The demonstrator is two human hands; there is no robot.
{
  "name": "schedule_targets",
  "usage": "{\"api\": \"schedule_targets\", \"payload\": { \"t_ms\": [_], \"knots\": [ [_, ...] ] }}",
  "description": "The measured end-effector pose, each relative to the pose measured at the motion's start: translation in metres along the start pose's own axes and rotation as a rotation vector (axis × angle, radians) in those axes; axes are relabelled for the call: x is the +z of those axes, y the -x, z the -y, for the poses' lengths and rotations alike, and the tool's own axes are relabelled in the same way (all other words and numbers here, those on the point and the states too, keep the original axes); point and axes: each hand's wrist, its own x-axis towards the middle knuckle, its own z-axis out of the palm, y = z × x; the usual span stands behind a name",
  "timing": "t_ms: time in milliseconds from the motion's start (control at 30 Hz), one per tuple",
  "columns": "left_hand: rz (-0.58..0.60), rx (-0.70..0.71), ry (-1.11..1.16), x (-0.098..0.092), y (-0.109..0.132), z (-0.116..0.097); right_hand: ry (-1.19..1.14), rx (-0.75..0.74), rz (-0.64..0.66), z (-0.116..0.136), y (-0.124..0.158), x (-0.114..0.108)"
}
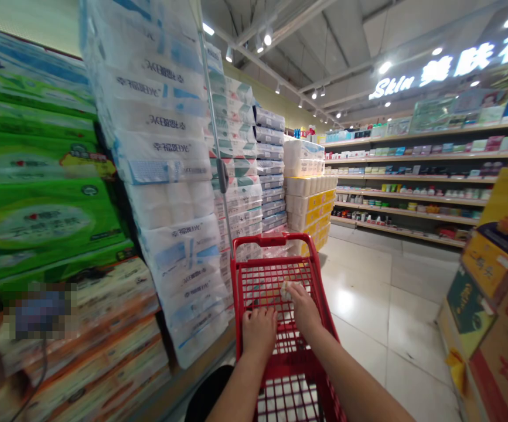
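A red shopping cart [275, 371] with plastic grid walls stands directly in front of me. My left hand [259, 329] is on its near part, palm down, with the fingers bent over the red plastic; their tips are partly hidden. Farther forward and to the right, my right hand [303, 306] reaches over the grid. Between its thumb and fingers is a small crumpled whitish wad [286, 291], perhaps tissue or cloth; its kind is not clear.
Tall stacks of wrapped toilet paper [179, 246] and green tissue packs [47, 217] line the left side. Stacked boxes [506, 211] stand close at right. Shelves [416, 155] of small goods span the back, beyond a pale tiled floor [363, 328].
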Motion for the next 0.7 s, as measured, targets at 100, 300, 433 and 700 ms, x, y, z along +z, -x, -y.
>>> {"api": "schedule_targets", "payload": {
  "t_ms": [100,300,433,700],
  "knots": [
    [0.018,0.0,0.01,-0.002,0.001,0.0,0.007,-0.009,0.005,0.002,0.006,-0.001],
    [0.032,0.001,0.019,-0.004,0.002,0.0,0.012,-0.035,-0.043,0.0,0.011,0.003],
    [0.025,0.005,0.02,-0.003,0.002,0.001,0.008,-0.047,-0.034,-0.002,0.014,0.006],
    [0.028,-0.016,0.027,-0.001,-0.002,-0.001,-0.09,0.072,-0.12,0.002,-0.032,0.006]
  ]
}}
